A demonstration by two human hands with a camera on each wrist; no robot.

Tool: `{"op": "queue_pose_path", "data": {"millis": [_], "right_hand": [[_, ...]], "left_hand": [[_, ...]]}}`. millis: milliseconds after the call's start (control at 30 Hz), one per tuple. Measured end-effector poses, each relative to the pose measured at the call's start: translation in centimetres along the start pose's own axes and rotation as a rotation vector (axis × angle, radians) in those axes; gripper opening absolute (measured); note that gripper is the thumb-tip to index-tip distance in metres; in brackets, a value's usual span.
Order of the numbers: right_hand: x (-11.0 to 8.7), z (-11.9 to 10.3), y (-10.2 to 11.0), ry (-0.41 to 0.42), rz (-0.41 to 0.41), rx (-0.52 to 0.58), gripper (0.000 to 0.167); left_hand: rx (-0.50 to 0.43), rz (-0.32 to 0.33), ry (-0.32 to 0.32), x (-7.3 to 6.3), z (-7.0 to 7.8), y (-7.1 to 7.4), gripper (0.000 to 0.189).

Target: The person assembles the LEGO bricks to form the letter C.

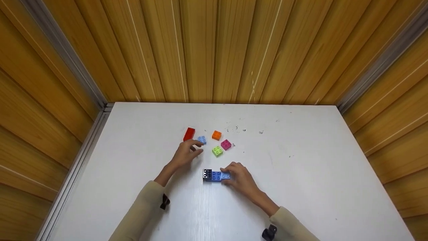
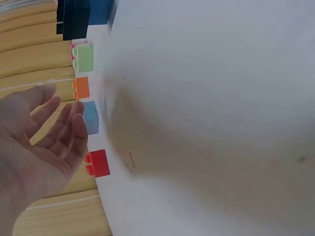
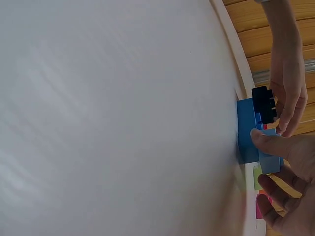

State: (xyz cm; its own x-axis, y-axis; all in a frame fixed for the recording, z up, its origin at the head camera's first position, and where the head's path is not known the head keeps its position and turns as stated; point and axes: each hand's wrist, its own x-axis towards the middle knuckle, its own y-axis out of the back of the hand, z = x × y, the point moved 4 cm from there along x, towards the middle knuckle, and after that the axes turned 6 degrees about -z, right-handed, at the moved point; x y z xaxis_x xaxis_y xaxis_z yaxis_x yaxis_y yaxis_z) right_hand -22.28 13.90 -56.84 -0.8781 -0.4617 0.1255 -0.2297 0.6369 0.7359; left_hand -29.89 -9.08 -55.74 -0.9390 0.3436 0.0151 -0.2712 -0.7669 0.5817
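My right hand [image 1: 241,179] pinches a light blue brick [image 3: 269,160] between thumb and fingers. That brick sits on one end of a longer blue brick [image 3: 246,132], and a black brick [image 3: 264,104] sits on its other end, with blue studs showing between. My left hand [image 1: 186,154] is held over the table with nothing in it, fingers loosely bent and thumb apart. Its fingertips overlap the near edge of a loose light blue brick [image 1: 201,139] in the head view. Just beyond that hand lies a red brick [image 1: 189,134].
An orange brick [image 1: 216,135], a magenta brick [image 1: 226,144] and a lime green brick [image 1: 217,151] lie loose past the stack. All rest on a white table [image 1: 301,160] with dark marks toward the back. Wood-patterned walls [image 1: 214,50] enclose its back and sides.
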Motion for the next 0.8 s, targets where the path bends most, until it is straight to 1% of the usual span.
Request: {"op": "queue_pose_path", "data": {"millis": [67,133,200,267,333,433,533,633,800], "right_hand": [[0.0,0.0,0.2,-0.010,0.000,0.013,0.038],[0.0,0.1,0.3,-0.022,-0.003,0.027,0.038],[0.0,0.1,0.4,-0.033,-0.009,0.035,0.038],[0.1,0.0,0.4,-0.041,-0.015,0.037,0.039],[0.1,-0.1,0.3,-0.045,-0.023,0.038,0.039],[0.2,-0.2,0.2,-0.045,-0.033,0.043,0.039],[0.2,-0.2,0.2,-0.026,-0.030,0.032,0.039],[0.2,-0.1,0.2,-0.020,-0.029,0.019,0.039],[0.2,0.1,0.2,-0.055,-0.052,0.045,0.040]], "left_hand": [[0.001,0.052,-0.004,0.8,-0.2,0.0,0.031],[0.048,0.087,0.006,1.5,-0.4,-0.2,0.036],[0.110,0.095,0.028,1.9,-0.3,-0.5,0.041],[0.187,0.095,0.035,2.2,-0.3,-0.8,0.042],[0.253,0.090,0.037,2.4,-0.2,-1.0,0.042],[0.321,0.101,0.038,2.4,-0.2,-1.2,0.039],[0.346,0.107,0.061,2.3,-0.2,-1.3,0.038],[0.350,0.098,0.086,2.0,-0.1,-1.3,0.039],[0.352,0.059,0.108,1.7,0.0,-1.2,0.040]]}}
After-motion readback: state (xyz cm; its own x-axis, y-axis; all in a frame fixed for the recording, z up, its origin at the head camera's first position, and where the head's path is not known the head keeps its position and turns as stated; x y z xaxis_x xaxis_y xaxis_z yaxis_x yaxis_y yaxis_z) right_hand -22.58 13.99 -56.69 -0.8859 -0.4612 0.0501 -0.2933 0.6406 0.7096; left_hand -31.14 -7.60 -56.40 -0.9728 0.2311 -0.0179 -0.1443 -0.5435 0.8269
